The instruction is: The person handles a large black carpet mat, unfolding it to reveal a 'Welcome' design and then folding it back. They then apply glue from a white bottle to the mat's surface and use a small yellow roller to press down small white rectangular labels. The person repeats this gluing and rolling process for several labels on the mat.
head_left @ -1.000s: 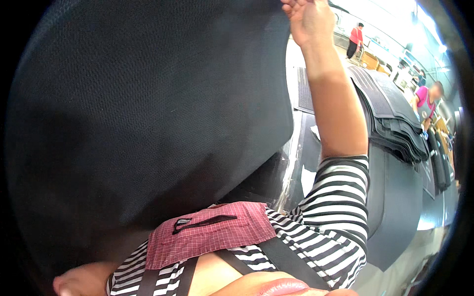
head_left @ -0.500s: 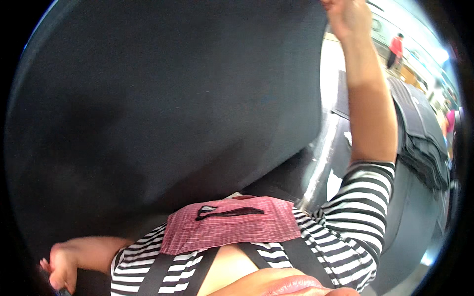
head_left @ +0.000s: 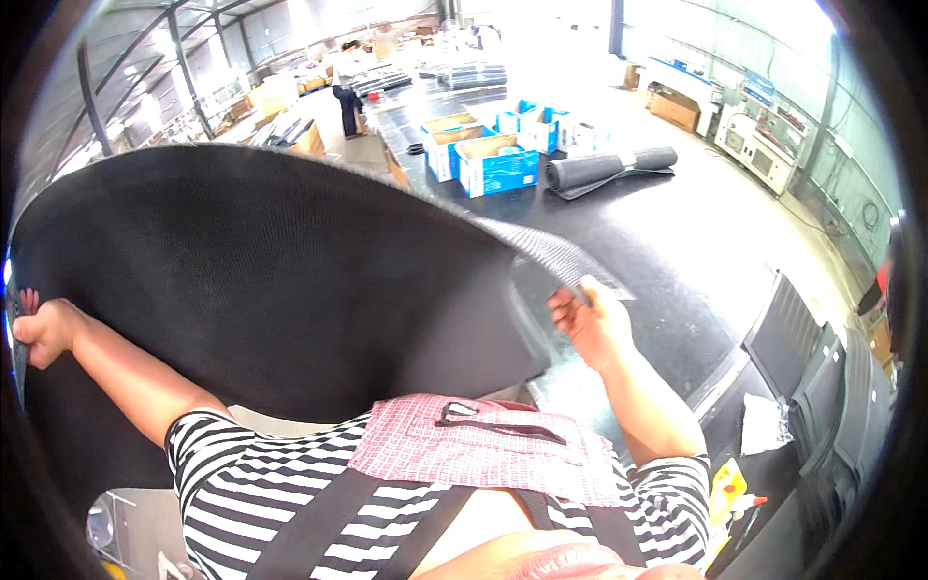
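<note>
Sheet (head_left: 280, 280), black and wide, bows between the hands (head_left: 48, 331) (head_left: 599, 327) holding its edges.

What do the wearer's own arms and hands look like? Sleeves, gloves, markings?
Short sleeves, black-and-white horizontal stripes, on both the left arm and right arm. Forearms bare. No gloves on left hand or right hand; no cables or markings visible.

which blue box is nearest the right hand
The frontmost blue box, lowest in the picture; the other boxes stand farther back from the right hand.
</note>
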Motion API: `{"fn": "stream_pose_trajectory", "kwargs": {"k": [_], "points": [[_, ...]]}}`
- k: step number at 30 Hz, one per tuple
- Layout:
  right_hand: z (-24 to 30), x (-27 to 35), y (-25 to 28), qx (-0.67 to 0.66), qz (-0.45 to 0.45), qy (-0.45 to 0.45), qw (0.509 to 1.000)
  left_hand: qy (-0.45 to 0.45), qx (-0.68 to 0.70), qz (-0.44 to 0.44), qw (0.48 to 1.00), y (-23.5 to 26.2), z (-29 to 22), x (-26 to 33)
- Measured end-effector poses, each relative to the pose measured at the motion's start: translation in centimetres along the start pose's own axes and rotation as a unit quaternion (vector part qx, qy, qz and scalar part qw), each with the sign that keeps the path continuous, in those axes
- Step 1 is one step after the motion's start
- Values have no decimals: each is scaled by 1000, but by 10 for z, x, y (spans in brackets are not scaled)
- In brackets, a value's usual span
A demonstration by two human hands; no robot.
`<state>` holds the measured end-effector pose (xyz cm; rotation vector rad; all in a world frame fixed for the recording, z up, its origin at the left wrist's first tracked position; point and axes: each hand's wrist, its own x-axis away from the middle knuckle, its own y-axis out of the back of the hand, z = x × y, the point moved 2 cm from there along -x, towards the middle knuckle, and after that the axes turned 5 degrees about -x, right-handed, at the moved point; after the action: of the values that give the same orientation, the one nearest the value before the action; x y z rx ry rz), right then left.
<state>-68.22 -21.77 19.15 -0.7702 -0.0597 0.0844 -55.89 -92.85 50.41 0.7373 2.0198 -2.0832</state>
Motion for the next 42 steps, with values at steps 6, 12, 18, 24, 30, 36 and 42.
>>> {"fn": "stream_pose_trajectory", "kwargs": {"k": [6,12,18,24,30,36,42], "points": [[-87,-21,10,-3,-49,-136,989,-7,-18,65,998,12,7,-25],[-152,30,-25,103,-76,-113,985,20,-89,63,994,82,86,0],[-176,30,-62,32,-152,38,987,204,-63,16,977,145,140,14],[-195,52,-75,-15,-247,108,963,459,-43,71,884,247,206,49],[-199,88,-82,-16,-180,143,973,627,72,96,769,265,228,85],[-216,92,-98,-20,-262,153,952,642,-37,-22,765,256,231,97],[-227,91,-93,-19,-316,147,937,633,67,-38,770,239,227,93]]}}
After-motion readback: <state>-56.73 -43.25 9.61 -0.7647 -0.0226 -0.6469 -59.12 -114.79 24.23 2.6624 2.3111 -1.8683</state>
